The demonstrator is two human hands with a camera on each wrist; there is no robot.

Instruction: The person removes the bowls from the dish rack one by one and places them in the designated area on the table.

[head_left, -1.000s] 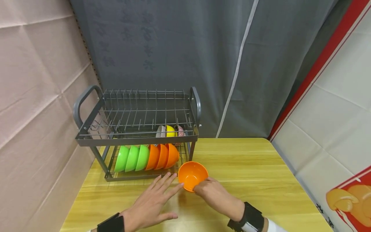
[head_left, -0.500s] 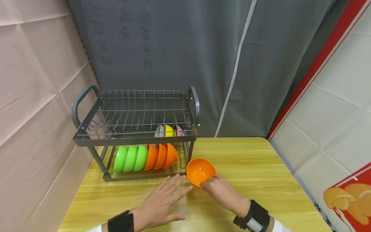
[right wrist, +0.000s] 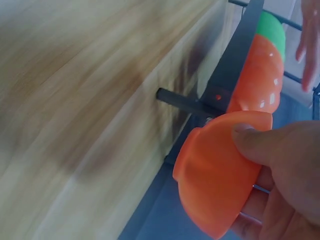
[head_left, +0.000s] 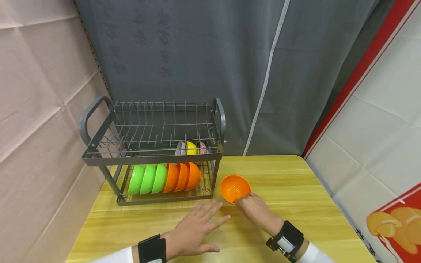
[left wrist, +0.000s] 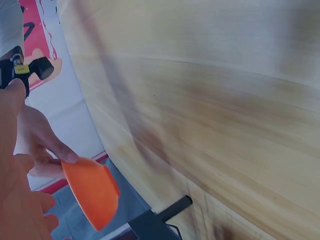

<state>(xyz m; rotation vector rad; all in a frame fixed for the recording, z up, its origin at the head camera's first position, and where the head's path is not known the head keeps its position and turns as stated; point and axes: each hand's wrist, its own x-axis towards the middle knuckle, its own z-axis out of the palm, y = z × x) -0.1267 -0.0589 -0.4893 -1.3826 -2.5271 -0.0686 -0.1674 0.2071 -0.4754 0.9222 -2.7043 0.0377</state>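
Gripping an orange bowl [head_left: 235, 188] by its near rim, the right hand [head_left: 254, 209] holds it tilted just beside the right end of a grey two-tier dish rack [head_left: 154, 157] on a wooden table [head_left: 289, 197]. The right wrist view shows the grip plainly: the thumb lies inside the rim of the bowl [right wrist: 220, 175] and the fingers [right wrist: 250, 227] curl under its outer wall, so the hand is grasping the bowl. Whether the bowl's base touches the table cannot be told from these views.

The left hand [head_left: 197, 233] lies spread with its fingers straight, palm down over the table in front of the rack, its grip released and holding nothing. Its fingertips point toward the bowl but stay apart from it. In the left wrist view the bowl [left wrist: 92, 197] appears pinched by the other hand's thumb [left wrist: 55, 147].

Standing on edge in the rack's lower tier are three green bowls [head_left: 148, 179] on the left and three orange bowls [head_left: 182, 176] on the right, packed side by side. Behind them, partly hidden by the upper tier's front rail, sit a few smaller pieces, one of them yellow [head_left: 192, 148].

A dark grey curtain [head_left: 204, 54] hangs behind the table, a pale fabric wall [head_left: 39, 109] closes the left side, and a white panel edged in red [head_left: 378, 128] stands to the right.
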